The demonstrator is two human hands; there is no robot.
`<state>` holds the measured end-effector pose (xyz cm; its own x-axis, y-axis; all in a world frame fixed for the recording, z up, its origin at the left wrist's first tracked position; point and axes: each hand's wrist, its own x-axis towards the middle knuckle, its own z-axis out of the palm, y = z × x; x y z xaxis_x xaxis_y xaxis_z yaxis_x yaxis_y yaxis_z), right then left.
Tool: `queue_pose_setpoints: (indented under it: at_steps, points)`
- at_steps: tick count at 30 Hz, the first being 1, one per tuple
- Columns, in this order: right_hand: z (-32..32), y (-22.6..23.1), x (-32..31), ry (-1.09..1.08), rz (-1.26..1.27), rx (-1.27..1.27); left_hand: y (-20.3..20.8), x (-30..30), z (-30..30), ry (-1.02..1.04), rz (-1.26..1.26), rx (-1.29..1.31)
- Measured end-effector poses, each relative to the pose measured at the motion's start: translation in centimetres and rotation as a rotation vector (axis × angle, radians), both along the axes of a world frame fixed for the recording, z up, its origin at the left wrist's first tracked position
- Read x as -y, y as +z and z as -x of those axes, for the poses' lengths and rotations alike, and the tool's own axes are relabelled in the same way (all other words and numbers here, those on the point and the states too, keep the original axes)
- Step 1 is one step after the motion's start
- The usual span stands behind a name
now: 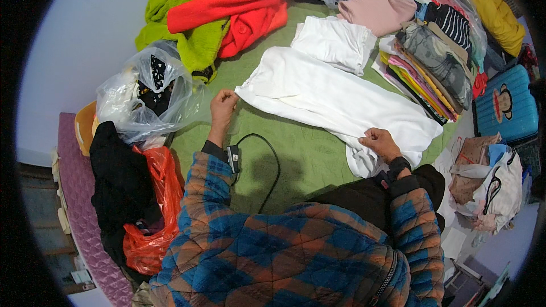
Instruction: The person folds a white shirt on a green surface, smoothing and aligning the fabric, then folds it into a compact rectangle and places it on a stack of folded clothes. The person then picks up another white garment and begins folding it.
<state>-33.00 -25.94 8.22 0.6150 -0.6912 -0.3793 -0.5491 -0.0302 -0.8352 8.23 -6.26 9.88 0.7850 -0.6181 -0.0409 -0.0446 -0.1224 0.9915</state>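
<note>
Left hand [223, 108], 10 o'clock of view centre: thumb and fingers pinching the left corner of a white cloth item [335, 102]. Item lies at 2 o'clock on a green sheet [307, 156]: plain white, long, laid out slantwise, mostly flat. Shallow creases along its length, rounded upper-left edge, loose part bunched below the right hand. Folded white cloth [335, 42] just beside it, 1 o'clock. Right hand [382, 143], 3 o'clock: pinching the near edge. Stack of folded clothes [435, 62] at 2 o'clock, farther out.
</note>
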Motion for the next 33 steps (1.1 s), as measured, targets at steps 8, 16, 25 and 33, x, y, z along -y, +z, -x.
queue_pose_setpoints:
  at_steps: [8,16,25,33]
  points:
    - [0.9,-0.9,0.2,-0.147,-0.186,0.198,-1.2,-2.3,-0.4,-0.102,0.167,-0.190]
    - [0.7,-0.4,0.1,-0.126,-0.135,0.103,-2.3,-1.6,-0.9,-0.038,0.057,-0.156]
    - [0.9,1.2,-0.1,0.076,-0.135,-0.017,-4.9,-1.5,0.2,0.065,0.022,-0.191]
    - [0.2,1.0,0.0,0.121,0.031,-0.120,-3.1,-2.0,-0.2,-0.135,0.202,-0.366]
